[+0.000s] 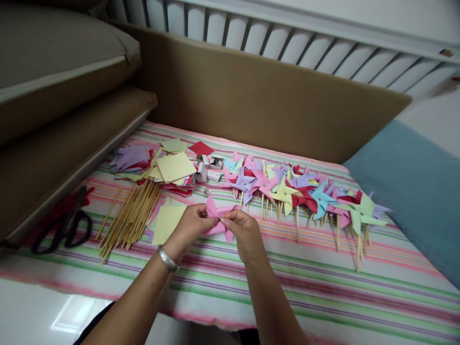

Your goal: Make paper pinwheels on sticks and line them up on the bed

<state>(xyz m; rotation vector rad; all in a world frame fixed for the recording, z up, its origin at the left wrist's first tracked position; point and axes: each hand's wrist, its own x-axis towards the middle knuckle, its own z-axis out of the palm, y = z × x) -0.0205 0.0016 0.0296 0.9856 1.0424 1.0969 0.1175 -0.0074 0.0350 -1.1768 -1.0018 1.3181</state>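
Observation:
My left hand [190, 225] and my right hand [242, 232] meet above the striped cloth [323, 292], and both pinch a pink paper pinwheel [215, 218] at its middle. Its folded points stick out up and down between my fingers. A silver bangle [168, 258] sits on my left wrist. A bundle of wooden sticks [129, 215] lies just left of my left hand. Yellow paper squares [166, 221] lie under that hand.
A row of finished pinwheels on sticks [302, 196] stretches right behind my hands. Stacks of coloured paper squares [158, 165] sit at the back left. Black scissors [63, 230] lie at the far left. A brown cardboard wall [269, 96] stands behind, a blue cushion [413, 187] at right.

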